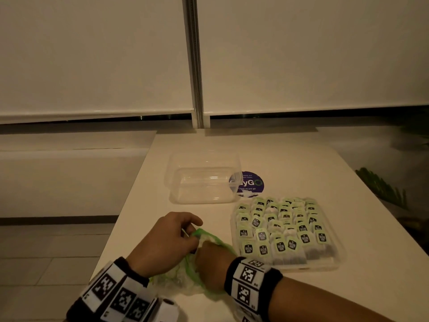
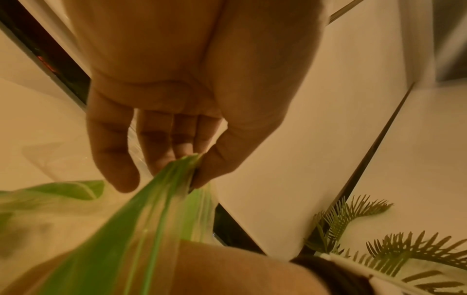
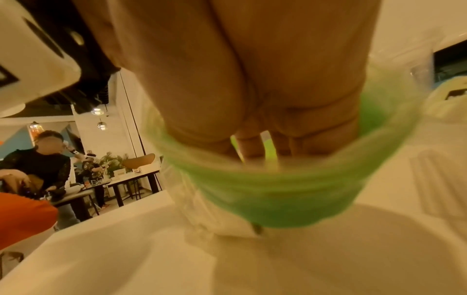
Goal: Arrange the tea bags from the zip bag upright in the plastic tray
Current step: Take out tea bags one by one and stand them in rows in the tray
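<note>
A crumpled clear zip bag (image 1: 183, 277) with a green zip rim lies near the table's front edge. My left hand (image 1: 192, 233) pinches the green rim (image 2: 177, 169) between thumb and fingers and holds the mouth up. My right hand (image 1: 209, 259) reaches into the bag's mouth (image 3: 278, 195); its fingertips are hidden inside, so whether they hold anything is unclear. Just right of the hands, the clear plastic tray (image 1: 301, 267) holds several rows of upright tea bags (image 1: 278, 228) with green tags.
A second clear plastic container (image 1: 204, 182) stands behind the hands, next to a round purple sticker (image 1: 249, 184) on the table. The table's left edge (image 1: 120, 219) runs close to my left arm. Plant fronds (image 1: 383, 189) show beyond the right edge.
</note>
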A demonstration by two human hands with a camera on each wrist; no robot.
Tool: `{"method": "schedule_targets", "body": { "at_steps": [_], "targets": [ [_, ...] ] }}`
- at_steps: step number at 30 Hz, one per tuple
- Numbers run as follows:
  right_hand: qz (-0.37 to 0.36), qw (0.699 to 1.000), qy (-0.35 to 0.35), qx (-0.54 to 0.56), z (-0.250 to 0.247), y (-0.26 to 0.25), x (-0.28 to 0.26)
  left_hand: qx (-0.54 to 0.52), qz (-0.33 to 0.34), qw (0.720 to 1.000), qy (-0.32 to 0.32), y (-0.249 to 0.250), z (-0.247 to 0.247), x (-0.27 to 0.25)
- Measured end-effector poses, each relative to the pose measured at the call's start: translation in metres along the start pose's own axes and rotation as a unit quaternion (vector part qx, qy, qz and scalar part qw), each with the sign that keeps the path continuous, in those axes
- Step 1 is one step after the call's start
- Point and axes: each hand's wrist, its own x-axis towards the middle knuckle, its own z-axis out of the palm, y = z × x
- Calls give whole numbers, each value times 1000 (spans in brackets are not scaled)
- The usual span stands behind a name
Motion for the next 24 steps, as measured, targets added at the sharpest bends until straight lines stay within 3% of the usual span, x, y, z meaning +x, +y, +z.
{"method": "schedule_targets", "body": {
  "at_steps": [3,9,11,14,17,20,24],
  "targets": [
    [13,994,57,91,-2,-1,-5,9,-8,999,35,-4,2,2],
    [36,944,240,225,-26,16,-46,19,-23,995,91,-9,-4,6],
    [54,896,267,350,-33,34,-61,8,-26,995,95,-9,-5,7],
    [55,757,244,603,-42,67,-81,-5,-26,995,92,-6,-3,8],
    [42,658,238,714,-45,91,-97,-4,-4,993,122,3,4,5],
    [26,604,259,754,-43,101,-104,-59,43,982,172,24,16,2],
    [21,581,314,750,-38,101,-107,-136,95,971,174,69,38,-2]
  ]
}}
